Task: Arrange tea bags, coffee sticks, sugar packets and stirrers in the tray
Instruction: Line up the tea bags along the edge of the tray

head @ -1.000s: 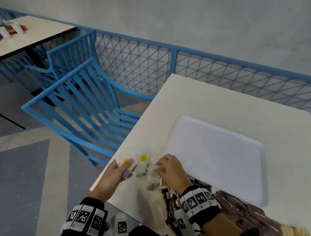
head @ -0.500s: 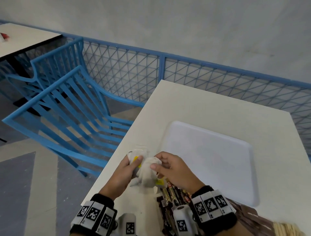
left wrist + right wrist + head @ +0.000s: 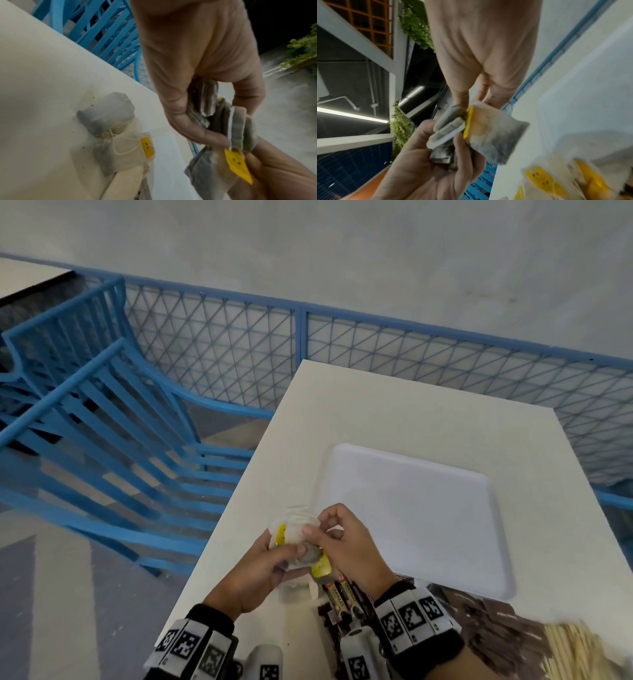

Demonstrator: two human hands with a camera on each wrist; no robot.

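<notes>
Both hands meet over the table's near left corner, just left of the white tray (image 3: 411, 515). My left hand (image 3: 284, 544) grips a stack of tea bags (image 3: 291, 525) with yellow tags. My right hand (image 3: 317, 525) pinches one bag against that stack. In the left wrist view, the gripped stack (image 3: 229, 121) sits between thumb and fingers, and two loose tea bags (image 3: 109, 112) lie on the table below. Seen from the right wrist, the pinched bag (image 3: 494, 132) hangs over more loose tagged bags (image 3: 542, 181). Coffee sticks (image 3: 339, 597) lie under my right wrist. Wooden stirrers (image 3: 575, 652) lie at the near right.
Dark brown packets (image 3: 496, 628) are spread along the table's near edge, in front of the tray. Blue slatted chairs (image 3: 120, 440) stand left of the table. A blue mesh railing (image 3: 376, 354) runs behind it, close to the far edge.
The hands have come together and lifted off the table with the tea bags gathered into one stack. The head view has swung right and down.
</notes>
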